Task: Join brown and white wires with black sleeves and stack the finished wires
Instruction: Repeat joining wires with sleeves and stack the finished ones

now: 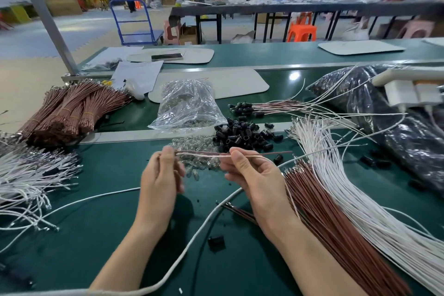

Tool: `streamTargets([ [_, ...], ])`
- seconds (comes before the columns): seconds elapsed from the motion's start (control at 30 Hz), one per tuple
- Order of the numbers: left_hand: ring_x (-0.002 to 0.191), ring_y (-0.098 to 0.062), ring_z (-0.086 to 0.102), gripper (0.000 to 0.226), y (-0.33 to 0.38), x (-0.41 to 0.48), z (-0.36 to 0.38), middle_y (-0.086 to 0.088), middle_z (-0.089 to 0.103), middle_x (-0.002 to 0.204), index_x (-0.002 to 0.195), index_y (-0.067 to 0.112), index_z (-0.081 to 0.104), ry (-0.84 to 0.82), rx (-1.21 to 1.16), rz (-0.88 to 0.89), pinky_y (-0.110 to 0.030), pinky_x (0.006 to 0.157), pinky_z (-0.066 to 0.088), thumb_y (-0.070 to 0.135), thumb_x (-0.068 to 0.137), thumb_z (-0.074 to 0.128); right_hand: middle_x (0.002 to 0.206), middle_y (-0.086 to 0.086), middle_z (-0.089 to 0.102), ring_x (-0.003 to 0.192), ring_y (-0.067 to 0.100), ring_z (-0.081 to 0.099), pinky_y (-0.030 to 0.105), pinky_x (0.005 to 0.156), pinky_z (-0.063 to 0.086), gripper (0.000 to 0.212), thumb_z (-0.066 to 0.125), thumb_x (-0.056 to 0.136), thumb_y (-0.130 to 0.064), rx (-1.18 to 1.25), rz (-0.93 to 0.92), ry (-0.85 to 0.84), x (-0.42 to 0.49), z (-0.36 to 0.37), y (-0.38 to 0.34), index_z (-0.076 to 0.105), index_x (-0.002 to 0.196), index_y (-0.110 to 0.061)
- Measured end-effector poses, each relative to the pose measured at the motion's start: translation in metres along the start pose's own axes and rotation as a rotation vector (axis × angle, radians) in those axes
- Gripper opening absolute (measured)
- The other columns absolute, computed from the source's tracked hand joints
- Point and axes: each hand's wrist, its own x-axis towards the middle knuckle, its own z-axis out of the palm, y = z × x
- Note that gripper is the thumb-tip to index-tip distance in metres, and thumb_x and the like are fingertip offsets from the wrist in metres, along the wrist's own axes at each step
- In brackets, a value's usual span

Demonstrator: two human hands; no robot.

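Note:
My left hand (161, 180) and my right hand (254, 175) hold a thin brown wire (276, 152) and a thin white wire (204, 156) stretched level between them, each hand pinching the pair near its fingertips. The brown end sticks out to the right past my right hand. A heap of black sleeves (242, 133) lies just beyond the hands. Loose brown wires (336, 221) and white wires (355, 190) fan out on the right. Finished wires with black sleeves (247, 108) lie stacked behind the heap.
Tied brown wire bundles (69, 113) sit at the back left and a tangle of white wires (28, 175) at the left. A clear bag of small parts (187, 106) and loose clear parts (199, 151) lie mid-table. A thick white cord (192, 235) crosses the green mat (108, 211).

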Motion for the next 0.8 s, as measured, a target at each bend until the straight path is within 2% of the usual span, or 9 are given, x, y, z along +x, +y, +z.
streamTargets([
  [0.13, 0.053, -0.01, 0.051, 0.035, 0.006, 0.005, -0.016, 0.002, 0.063, 0.073, 0.081, 0.02, 0.064, -0.03, -0.208, -0.084, -0.021, 0.047, 0.043, 0.049, 0.097, 0.052, 0.095, 0.009, 0.078, 0.091, 0.022, 0.075, 0.022, 0.069, 0.059, 0.021, 0.072, 0.087, -0.031, -0.094, -0.122, 0.03, 0.0, 0.001, -0.019, 0.078, 0.099, -0.014],
  [0.27, 0.058, -0.009, 0.052, 0.021, 0.016, 0.008, -0.018, 0.001, 0.064, 0.077, 0.085, 0.022, 0.073, -0.078, -0.318, -0.064, -0.018, 0.049, 0.045, 0.038, 0.089, 0.06, 0.092, 0.001, 0.079, 0.083, 0.017, 0.075, 0.021, 0.065, 0.058, 0.021, 0.068, 0.089, -0.032, -0.275, -0.306, 0.037, 0.0, 0.002, -0.054, 0.076, 0.1, -0.017],
  [0.37, 0.067, -0.011, 0.055, 0.02, 0.032, 0.019, -0.01, 0.003, 0.068, 0.081, 0.096, 0.021, 0.074, -0.127, -0.242, -0.006, -0.018, 0.055, 0.05, 0.033, 0.085, 0.063, 0.094, -0.004, 0.078, 0.081, 0.014, 0.074, 0.023, 0.064, 0.059, 0.018, 0.065, 0.092, -0.032, -0.459, -0.459, -0.027, 0.009, -0.003, -0.101, 0.073, 0.1, -0.019],
  [0.5, 0.074, -0.001, 0.064, 0.019, 0.062, 0.049, 0.015, 0.011, 0.075, 0.092, 0.103, 0.038, 0.076, -0.259, 0.073, 0.205, -0.014, 0.068, 0.054, 0.037, 0.086, 0.07, 0.098, -0.005, 0.078, 0.082, 0.015, 0.075, 0.023, 0.061, 0.059, 0.014, 0.064, 0.096, -0.033, -0.577, -0.578, -0.022, 0.042, -0.023, -0.164, 0.071, 0.102, -0.023],
  [0.57, 0.074, 0.006, 0.065, 0.02, 0.069, 0.074, 0.041, 0.013, 0.075, 0.091, 0.111, 0.033, 0.073, -0.272, 0.229, 0.3, -0.008, 0.067, 0.05, 0.028, 0.093, 0.07, 0.099, -0.001, 0.078, 0.084, 0.019, 0.075, 0.025, 0.062, 0.059, 0.017, 0.062, 0.098, -0.034, -0.537, -0.488, 0.042, 0.075, -0.043, -0.18, 0.071, 0.104, -0.02],
  [0.63, 0.078, 0.006, 0.065, 0.023, 0.067, 0.096, 0.073, 0.01, 0.074, 0.099, 0.119, 0.02, 0.071, -0.276, 0.374, 0.354, -0.008, 0.069, 0.05, 0.019, 0.096, 0.067, 0.1, 0.006, 0.076, 0.086, 0.023, 0.072, 0.028, 0.066, 0.06, 0.022, 0.058, 0.101, -0.03, -0.492, -0.237, 0.101, 0.112, -0.067, -0.18, 0.069, 0.107, -0.011],
  [0.67, 0.083, 0.003, 0.064, 0.024, 0.062, 0.105, 0.088, 0.005, 0.074, 0.104, 0.12, 0.015, 0.071, -0.287, 0.447, 0.366, -0.01, 0.076, 0.051, 0.016, 0.097, 0.066, 0.105, 0.011, 0.074, 0.087, 0.024, 0.069, 0.03, 0.068, 0.061, 0.025, 0.057, 0.102, -0.028, -0.515, -0.097, 0.144, 0.128, -0.081, -0.175, 0.067, 0.111, -0.006],
  [0.73, 0.092, -0.009, 0.066, 0.023, 0.048, 0.119, 0.111, -0.002, 0.073, 0.109, 0.12, 0.01, 0.07, -0.335, 0.557, 0.34, -0.027, 0.092, 0.056, 0.013, 0.097, 0.065, 0.117, 0.015, 0.068, 0.089, 0.024, 0.064, 0.033, 0.072, 0.06, 0.034, 0.056, 0.103, -0.028, -0.633, 0.089, 0.243, 0.15, -0.106, -0.163, 0.059, 0.125, -0.003],
  [0.8, 0.097, -0.016, 0.067, 0.022, 0.036, 0.13, 0.124, -0.002, 0.073, 0.109, 0.119, 0.012, 0.071, -0.367, 0.635, 0.307, -0.04, 0.098, 0.055, 0.015, 0.098, 0.065, 0.121, 0.012, 0.064, 0.091, 0.023, 0.062, 0.032, 0.068, 0.058, 0.037, 0.057, 0.102, -0.029, -0.668, 0.085, 0.316, 0.164, -0.122, -0.159, 0.056, 0.131, -0.005],
])
